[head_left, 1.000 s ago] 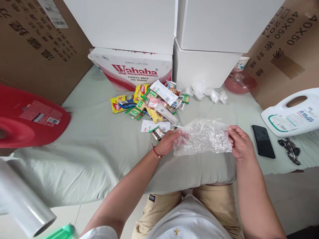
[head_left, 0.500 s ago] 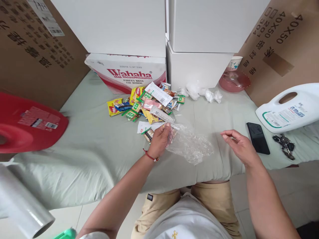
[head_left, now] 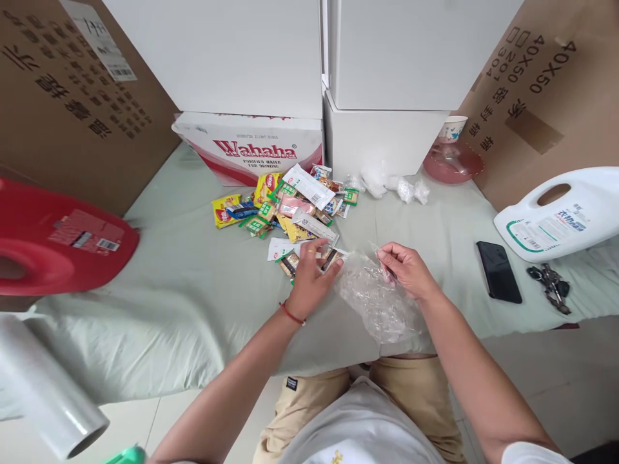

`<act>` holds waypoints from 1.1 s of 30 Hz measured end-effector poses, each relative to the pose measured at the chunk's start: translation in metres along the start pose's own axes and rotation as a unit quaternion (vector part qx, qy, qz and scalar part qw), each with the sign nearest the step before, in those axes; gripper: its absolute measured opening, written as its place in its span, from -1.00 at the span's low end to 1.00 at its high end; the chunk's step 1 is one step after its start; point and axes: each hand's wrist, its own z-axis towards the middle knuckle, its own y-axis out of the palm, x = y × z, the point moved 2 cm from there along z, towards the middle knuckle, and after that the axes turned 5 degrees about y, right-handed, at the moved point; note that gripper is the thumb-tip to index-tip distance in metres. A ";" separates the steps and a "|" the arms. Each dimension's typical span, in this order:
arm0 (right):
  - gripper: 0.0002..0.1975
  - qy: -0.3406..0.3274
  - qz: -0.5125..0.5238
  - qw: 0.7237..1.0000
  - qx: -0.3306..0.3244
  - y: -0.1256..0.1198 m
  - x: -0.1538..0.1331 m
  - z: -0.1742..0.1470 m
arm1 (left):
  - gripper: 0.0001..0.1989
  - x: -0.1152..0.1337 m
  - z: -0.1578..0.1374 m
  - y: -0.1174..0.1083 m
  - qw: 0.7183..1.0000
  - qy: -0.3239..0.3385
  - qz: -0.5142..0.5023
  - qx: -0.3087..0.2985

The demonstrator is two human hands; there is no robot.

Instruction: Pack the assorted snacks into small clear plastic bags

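A clear crinkled plastic bag (head_left: 377,303) hangs from my right hand (head_left: 406,267), which pinches it by its upper edge between thumb and fingers. My left hand (head_left: 312,277) is just left of the bag, its thumb and index finger apart. Past those fingertips lies a small snack packet (head_left: 331,259); whether they touch it I cannot tell. Another green-edged snack packet (head_left: 289,263) is partly hidden beside the left hand. Beyond is a heap of wrapped snacks (head_left: 294,206) in white, yellow, green and pink wrappers.
White boxes and a Wahaha carton (head_left: 256,148) stand behind the heap. Crumpled clear plastic (head_left: 387,180) lies near a pink bowl (head_left: 452,164). On the right are a phone (head_left: 500,272), keys (head_left: 551,287) and a white jug (head_left: 556,219); a red jug (head_left: 62,238) is at left.
My right hand has moved left and taken hold of the plastic bag. My left hand has let go of it, and its fingers have spread. The bag has shifted slightly toward me.
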 end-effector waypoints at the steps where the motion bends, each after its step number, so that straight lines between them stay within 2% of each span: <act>1: -0.54 -0.006 0.011 1.000 0.022 0.003 0.001 -0.003 | -0.62 0.006 -0.006 -0.004 0.997 0.026 0.029 0.060; 3: -0.57 -0.038 0.027 0.996 0.080 0.012 0.001 -0.011 | -0.69 0.021 -0.020 -0.004 0.992 0.029 0.035 0.117; 4: -0.60 -0.062 0.027 0.991 0.114 0.018 0.001 -0.016 | -0.67 0.027 -0.028 0.002 0.996 0.003 0.002 0.091; 6: -0.65 -0.113 0.002 0.979 0.171 0.031 -0.001 -0.027 | -0.54 0.038 -0.041 0.021 0.995 -0.060 -0.079 -0.024; 8: -0.70 -0.160 -0.051 0.964 0.204 0.045 -0.005 -0.038 | -0.52 0.044 -0.049 0.040 0.984 -0.102 -0.134 -0.067; 11: -0.74 -0.204 -0.117 0.945 0.228 0.058 -0.009 -0.050 | -0.61 0.045 -0.052 0.059 0.975 -0.116 -0.185 -0.042; 15: -0.76 -0.215 -0.104 0.943 0.231 0.059 -0.007 -0.053 | -0.66 0.037 -0.051 0.067 0.967 -0.109 -0.229 -0.005; 19: -0.72 -0.191 -0.044 0.944 0.266 0.051 -0.002 -0.047 | -0.64 0.029 -0.052 0.062 0.964 -0.118 -0.237 0.031; 21: -0.69 -0.164 -0.003 0.946 0.279 0.046 -0.002 -0.041 | -0.63 0.025 -0.051 0.060 0.943 -0.169 -0.282 0.056; 24: -0.66 -0.116 0.063 0.949 0.288 0.036 -0.001 -0.026 | -0.62 0.018 -0.045 0.054 0.895 -0.258 -0.351 0.095; 26: -0.63 -0.085 0.096 0.948 0.290 0.024 0.002 -0.013 | -0.66 0.011 -0.038 0.048 0.881 -0.296 -0.351 0.112; 29: -0.60 -0.033 0.086 0.955 0.284 -0.001 0.009 0.008 | -0.76 0.000 -0.029 0.033 0.895 -0.327 -0.289 0.097; 33: -0.60 0.019 -0.032 0.968 0.247 -0.041 0.016 0.029 | -0.77 -0.013 -0.026 0.012 0.911 -0.331 -0.241 0.045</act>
